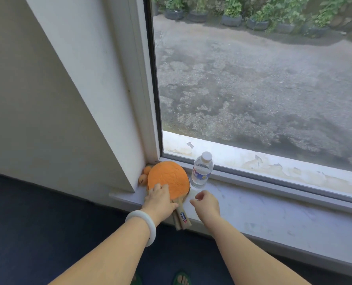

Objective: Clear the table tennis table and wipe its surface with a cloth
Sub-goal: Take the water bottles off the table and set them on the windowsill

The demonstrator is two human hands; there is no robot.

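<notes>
Two stacked table tennis paddles [169,177] with orange rubber lie on the white window sill [263,212], wooden handles [181,219] sticking out over its front edge. My left hand [159,199] rests flat on the lower part of the top paddle, near the handles. Two orange balls [144,174] sit wedged in the corner to the left of the paddles. A clear water bottle [201,170] stands upright just to the right of the paddles. My right hand [206,203] hovers over the sill below the bottle, fingers loosely curled, holding nothing.
The window pane [253,79] rises behind the sill, with a white wall reveal [88,89] on the left. Dark blue floor [37,223] lies below, and my feet in green sandals [181,278] show at the bottom edge.
</notes>
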